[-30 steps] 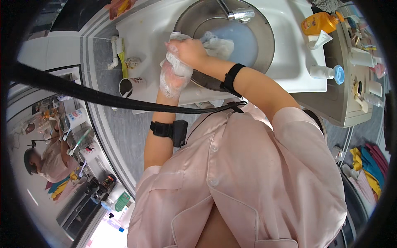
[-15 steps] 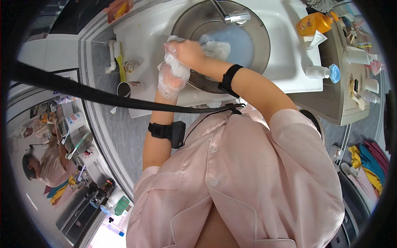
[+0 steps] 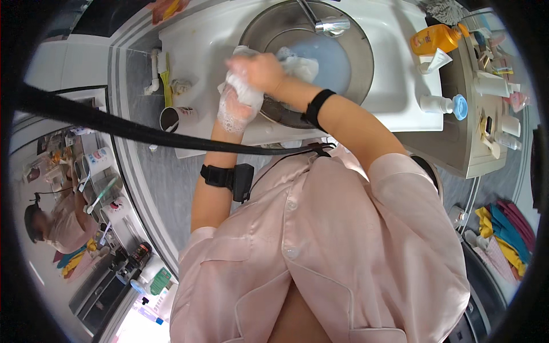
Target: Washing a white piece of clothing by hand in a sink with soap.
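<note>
A wet white cloth point(image 3: 245, 93), covered in suds, is bunched over my left hand point(image 3: 234, 107) at the left rim of the round metal basin point(image 3: 362, 68). Foam coats that hand down to the wrist. Its fingers are mostly hidden, but the cloth is gripped there. My right hand point(image 3: 262, 72) is closed over the upper part of the cloth, its fingertips blurred. More white fabric point(image 3: 301, 67) lies partly in the cloudy bluish water point(image 3: 334, 64) inside the basin. A chrome faucet point(image 3: 331, 26) reaches over the basin from the far side.
The basin stands in a white sink point(image 3: 394, 80). An orange pump bottle point(image 3: 433, 40), a white tube point(image 3: 437, 61) and a white bottle with a blue cap point(image 3: 440, 104) line its right side. A cup point(image 3: 178, 119) stands at the left edge. A black strap point(image 3: 143, 135) crosses the view.
My right hand has shifted slightly on the cloth and its fingers now blur with motion. My left hand keeps its place under the suds. The whole view has tilted a little.
</note>
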The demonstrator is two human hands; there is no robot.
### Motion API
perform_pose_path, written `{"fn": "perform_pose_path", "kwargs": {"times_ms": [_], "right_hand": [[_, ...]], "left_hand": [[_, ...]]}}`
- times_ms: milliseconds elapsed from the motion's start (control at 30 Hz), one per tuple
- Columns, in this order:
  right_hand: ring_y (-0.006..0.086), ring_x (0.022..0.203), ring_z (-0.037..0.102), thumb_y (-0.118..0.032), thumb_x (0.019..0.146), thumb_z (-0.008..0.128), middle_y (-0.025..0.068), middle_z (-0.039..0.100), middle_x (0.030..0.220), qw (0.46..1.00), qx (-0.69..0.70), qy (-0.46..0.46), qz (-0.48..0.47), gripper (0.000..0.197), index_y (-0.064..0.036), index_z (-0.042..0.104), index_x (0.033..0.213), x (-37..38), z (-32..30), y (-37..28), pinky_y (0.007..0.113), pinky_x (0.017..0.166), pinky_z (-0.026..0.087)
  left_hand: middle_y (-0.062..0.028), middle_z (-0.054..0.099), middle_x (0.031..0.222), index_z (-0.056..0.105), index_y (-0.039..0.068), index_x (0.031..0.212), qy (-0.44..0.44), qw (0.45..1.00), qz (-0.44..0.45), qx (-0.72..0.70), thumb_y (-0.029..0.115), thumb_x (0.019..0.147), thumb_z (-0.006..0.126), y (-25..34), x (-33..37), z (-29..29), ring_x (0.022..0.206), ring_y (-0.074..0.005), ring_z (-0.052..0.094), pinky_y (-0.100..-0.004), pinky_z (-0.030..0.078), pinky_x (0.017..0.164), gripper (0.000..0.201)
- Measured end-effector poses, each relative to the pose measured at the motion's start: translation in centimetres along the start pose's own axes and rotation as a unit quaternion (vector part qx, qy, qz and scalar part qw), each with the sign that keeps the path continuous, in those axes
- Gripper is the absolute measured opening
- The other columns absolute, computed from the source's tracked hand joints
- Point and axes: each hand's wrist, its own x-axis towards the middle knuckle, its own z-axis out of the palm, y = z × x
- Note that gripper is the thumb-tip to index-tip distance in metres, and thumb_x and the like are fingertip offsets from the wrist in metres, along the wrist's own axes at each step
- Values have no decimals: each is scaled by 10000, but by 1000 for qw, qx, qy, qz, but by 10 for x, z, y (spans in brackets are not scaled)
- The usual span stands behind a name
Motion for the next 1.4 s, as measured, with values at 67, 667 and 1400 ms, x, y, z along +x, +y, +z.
{"fn": "perform_pose_path", "kwargs": {"times_ms": [67,667,1400], "right_hand": [[260,459,558,-311,838,511,97,580,578,999,1,19,35,176,-144,563,817,-10,8,4,377,426,456],[348,501,548,-293,823,546,168,577,615,995,5,7,98,238,-86,582,711,0,14,-15,407,469,449],[332,520,570,-323,837,527,149,580,597,987,130,-31,88,293,-81,551,673,-25,-7,-83,419,483,454]], "left_hand": [[-113,552,1112,491,43,1100,-6,998,-12,-56,330,710,611,2,4,8,1048,-277,501,-337,367,942,499],[-32,616,950,537,160,1074,113,562,-186,-798,245,887,427,-8,1,5,885,-177,583,-319,456,838,233],[-46,558,995,500,50,1011,101,734,-40,-670,206,880,454,-76,-25,16,913,-175,571,-302,488,793,208]]}}
